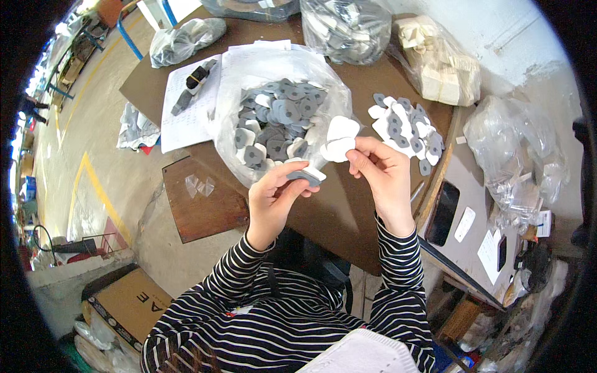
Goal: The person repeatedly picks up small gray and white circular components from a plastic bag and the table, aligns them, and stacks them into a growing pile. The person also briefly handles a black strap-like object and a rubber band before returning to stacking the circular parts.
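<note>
Striped black-and-white shirt [261, 323] is closest, hands out over a brown tabletop [345, 208]. Left hand [272, 194] has its grip pinched on a gray-and-white piece [305, 178], right hand [387, 177] has its grip pinched on white pieces [342, 130], all near a clear plastic bag [228, 127] of similar bits. Loose pile [398, 132] off to the right. Writing-wise: handwritten sheet [174, 133] too small to read, plus big dark letters on a cardboard box [127, 304] lower left.

Grey bag [252, 9] partly beyond top edge
</note>
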Demonstrator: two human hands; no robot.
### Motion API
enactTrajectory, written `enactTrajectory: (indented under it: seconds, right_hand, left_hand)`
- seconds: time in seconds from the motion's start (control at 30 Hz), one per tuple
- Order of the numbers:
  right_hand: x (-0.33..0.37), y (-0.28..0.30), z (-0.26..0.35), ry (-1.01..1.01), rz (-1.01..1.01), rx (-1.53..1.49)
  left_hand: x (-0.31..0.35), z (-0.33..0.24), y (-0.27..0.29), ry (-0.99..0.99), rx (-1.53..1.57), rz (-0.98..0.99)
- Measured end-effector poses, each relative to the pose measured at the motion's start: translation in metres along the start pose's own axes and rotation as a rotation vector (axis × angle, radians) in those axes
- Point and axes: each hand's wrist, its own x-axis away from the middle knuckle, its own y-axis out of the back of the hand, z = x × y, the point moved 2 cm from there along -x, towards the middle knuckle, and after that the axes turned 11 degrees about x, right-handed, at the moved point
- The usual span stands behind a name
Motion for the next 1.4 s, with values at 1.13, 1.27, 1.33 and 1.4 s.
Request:
enactTrajectory:
  seconds: [1.13,1.27,1.33,1.4]
  right_hand:
    - [-0.030,-0.074,0.037,0.135,0.323,0.106]
    - [-0.021,-0.079,0.039,0.104,0.251,0.225]
    - [-0.023,-0.079,0.033,0.088,0.258,0.152]
    - [-0.024,-0.080,0.032,0.110,0.223,0.144]
  left_hand:
    - [-0.003,-0.018,0.061,-0.183,0.171,-0.044]
    - [-0.001,-0.018,0.056,-0.210,0.115,-0.010]
    - [0.001,-0.019,0.056,-0.213,0.084,0.003]
    - [0.001,-0.020,0.059,-0.248,-0.004,0.071]
